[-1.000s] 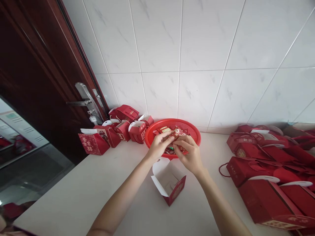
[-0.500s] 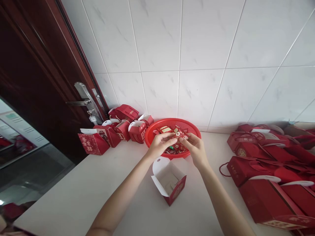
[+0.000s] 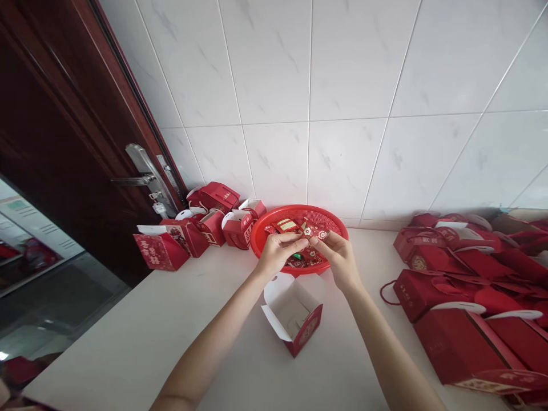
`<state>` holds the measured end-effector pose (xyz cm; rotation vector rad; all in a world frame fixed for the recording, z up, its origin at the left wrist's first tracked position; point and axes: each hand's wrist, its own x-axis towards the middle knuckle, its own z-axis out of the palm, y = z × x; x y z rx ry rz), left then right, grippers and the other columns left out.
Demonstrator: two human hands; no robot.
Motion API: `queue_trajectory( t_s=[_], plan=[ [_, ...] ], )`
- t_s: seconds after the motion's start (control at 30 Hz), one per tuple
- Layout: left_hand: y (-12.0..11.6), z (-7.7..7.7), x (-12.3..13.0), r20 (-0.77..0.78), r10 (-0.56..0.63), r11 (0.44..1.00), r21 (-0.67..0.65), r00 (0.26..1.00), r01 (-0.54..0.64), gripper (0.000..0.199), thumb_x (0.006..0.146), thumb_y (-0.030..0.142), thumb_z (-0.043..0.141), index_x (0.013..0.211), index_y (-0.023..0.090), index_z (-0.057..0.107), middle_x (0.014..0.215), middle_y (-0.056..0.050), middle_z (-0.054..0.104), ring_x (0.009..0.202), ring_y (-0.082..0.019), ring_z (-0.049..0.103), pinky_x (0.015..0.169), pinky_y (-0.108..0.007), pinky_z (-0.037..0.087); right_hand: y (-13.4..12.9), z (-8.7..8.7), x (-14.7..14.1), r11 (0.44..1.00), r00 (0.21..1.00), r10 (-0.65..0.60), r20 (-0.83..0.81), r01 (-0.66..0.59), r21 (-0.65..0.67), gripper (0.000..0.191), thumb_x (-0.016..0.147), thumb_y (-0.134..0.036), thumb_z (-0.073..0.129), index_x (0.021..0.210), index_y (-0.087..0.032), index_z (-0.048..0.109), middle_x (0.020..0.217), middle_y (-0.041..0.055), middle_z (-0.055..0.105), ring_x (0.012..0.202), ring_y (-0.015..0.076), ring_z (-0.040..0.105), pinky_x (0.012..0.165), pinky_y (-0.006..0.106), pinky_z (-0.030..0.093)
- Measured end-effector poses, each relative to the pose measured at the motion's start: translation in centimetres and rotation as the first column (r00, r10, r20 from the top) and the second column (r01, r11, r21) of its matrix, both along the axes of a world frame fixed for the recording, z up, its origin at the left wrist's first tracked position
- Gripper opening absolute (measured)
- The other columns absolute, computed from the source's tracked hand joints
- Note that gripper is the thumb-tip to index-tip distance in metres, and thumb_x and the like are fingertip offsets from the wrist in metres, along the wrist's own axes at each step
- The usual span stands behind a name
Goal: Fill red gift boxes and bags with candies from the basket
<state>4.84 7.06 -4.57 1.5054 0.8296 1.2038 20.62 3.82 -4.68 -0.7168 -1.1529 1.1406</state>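
Note:
My left hand [image 3: 278, 249] and my right hand [image 3: 340, 257] pinch a small red candy packet [image 3: 314, 230] with white flower prints between them. They hold it above a round red plastic basket [image 3: 261, 220]. Wrapped candies [image 3: 286, 225] in red, dark and green wrappers lie in the basket, partly hidden by my hands. Just in front of it, an open red gift box [image 3: 295, 311] with a white inside stands on the table, its flaps up. No candy shows inside this box.
Several red gift boxes [image 3: 214, 225] stand at the left by the tiled wall. More red boxes [image 3: 466, 337], some with cord handles, crowd the right side of the white table [image 3: 180, 331]. A dark wooden door [image 3: 72, 114] with a metal handle is at the left.
The packet has turned slightly between my fingers, so its flower prints show more fully. Both hands stay over the basket. The view has shifted a little.

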Motion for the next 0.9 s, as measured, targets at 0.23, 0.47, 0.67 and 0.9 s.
queue_trajectory(
  t_s=[0.23,0.47,0.67,0.9],
  plan=[
    [0.1,0.8,-0.1,-0.017,-0.012,1.0,-0.008,1.0,0.011,0.034,0.071,0.046,0.083,0.092,0.019,0.082,0.09,-0.005,0.078,0.092,-0.025,0.069,0.086,-0.038,0.055,-0.1,0.2,0.2,1.0,0.999,-0.003,0.044,0.003,0.007,0.033,0.078,-0.049,0.078,0.097,-0.023,0.076,0.105,0.0063,0.078,0.101,0.027,0.071,0.093,0.041,0.055],
    [0.4,1.8,-0.1,-0.113,0.075,0.986,0.158,0.991,-0.057,0.029,0.079,0.045,0.077,0.087,0.018,0.081,0.083,-0.005,0.073,0.083,-0.021,0.066,0.078,-0.033,0.053,0.0,0.0,0.4,0.999,0.997,0.047,0.06,-0.047,-0.003,0.028,0.079,-0.045,0.078,0.093,-0.022,0.074,0.098,0.0055,0.078,0.093,0.0252,0.071,0.086,0.039,0.056],
    [1.1,1.2,-0.2,-0.104,0.042,0.994,0.106,0.994,-0.031,0.038,0.078,0.05,0.076,0.096,0.018,0.08,0.095,-0.007,0.077,0.094,-0.025,0.069,0.086,-0.036,0.055,0.2,-0.2,0.7,0.998,0.996,-0.06,0.069,0.06,-0.008,0.029,0.076,-0.048,0.078,0.089,-0.021,0.073,0.091,0.0048,0.077,0.084,0.0232,0.07,0.079,0.036,0.056],
    [5.4,1.4,-3.8,-0.395,0.091,0.984,0.174,0.914,-0.022,0.031,0.078,0.045,0.072,0.094,0.019,0.08,0.106,-0.008,0.078,0.103,-0.028,0.069,0.095,-0.037,0.052,0.9,-0.5,1.9,0.98,0.981,-0.191,-0.017,0.19,-0.055,0.029,0.077,-0.047,0.077,0.093,-0.023,0.073,0.094,0.0048,0.076,0.087,0.0251,0.07,0.075,0.036,0.055]
  ],
)
